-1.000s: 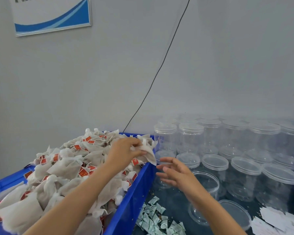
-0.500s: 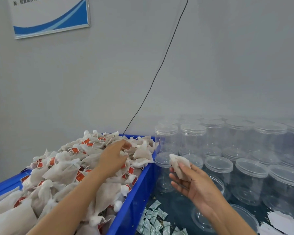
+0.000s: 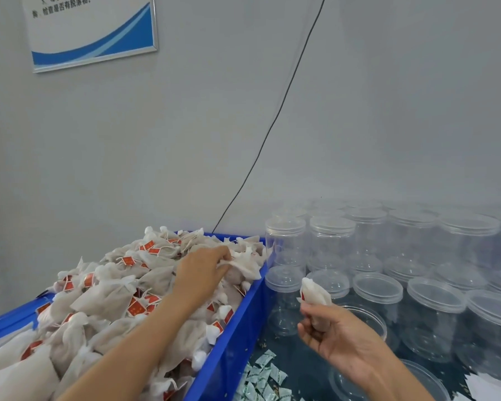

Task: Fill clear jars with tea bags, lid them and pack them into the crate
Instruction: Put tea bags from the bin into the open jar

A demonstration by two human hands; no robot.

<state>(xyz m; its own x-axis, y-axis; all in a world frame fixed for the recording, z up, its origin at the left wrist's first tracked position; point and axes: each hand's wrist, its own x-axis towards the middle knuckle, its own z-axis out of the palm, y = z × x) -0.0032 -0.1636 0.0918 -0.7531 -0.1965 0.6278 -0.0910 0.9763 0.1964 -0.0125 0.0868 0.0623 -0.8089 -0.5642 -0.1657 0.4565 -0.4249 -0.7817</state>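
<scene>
The dark table point(image 3: 298, 363) carries a blue bin point(image 3: 232, 342), clear jars point(image 3: 434, 314) and, seemingly, small sachets point(image 3: 261, 377).

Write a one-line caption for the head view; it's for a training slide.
Right hand holds a tea bag while left hand picks another from the blue crate.

- A small packing workplace, by the bulk stock on hand.
- A blue crate point(image 3: 229, 342) heaped with tagged tea bags point(image 3: 113, 296).
- Rows of identical clear lidded jars point(image 3: 411, 256) on a dark table point(image 3: 301, 363).
- A framed printed notice point(image 3: 93, 30) on the bare grey wall point(image 3: 128, 140).
</scene>
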